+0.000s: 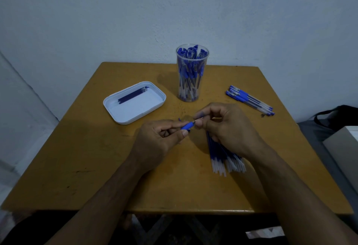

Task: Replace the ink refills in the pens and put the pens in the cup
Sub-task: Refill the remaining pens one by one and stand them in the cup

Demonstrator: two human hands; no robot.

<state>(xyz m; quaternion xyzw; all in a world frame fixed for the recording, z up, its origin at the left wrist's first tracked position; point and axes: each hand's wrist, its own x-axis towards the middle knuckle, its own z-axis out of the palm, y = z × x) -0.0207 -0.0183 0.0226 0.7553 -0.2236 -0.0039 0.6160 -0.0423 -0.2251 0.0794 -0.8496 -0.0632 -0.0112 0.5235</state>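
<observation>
The pen [187, 126] I'm working on sits at the centre of the frame, just above the table [96, 167], its blue grip end pinched between the thumb and curled fingers of my left hand [160, 140]. My right hand [226, 124] has its fingertips closed on the thin metal tip at the pen's end; whether I'm unscrewing it or seating a refill I cannot tell. In this one head view, the cup [190, 74] at upper centre is already packed with blue pens, so I judge most of the job done. To the right of centre, four capped pens [249, 100] lie side by side, which I take to be still waiting. Under my right wrist, at lower right of centre, lies a fanned bundle of refills [224, 159], partly hidden by my hand. At left of centre the white tray [116, 113] holds a few dark refills [132, 95], probably spent ones. What remains, I judge: this pen, then those four.
</observation>
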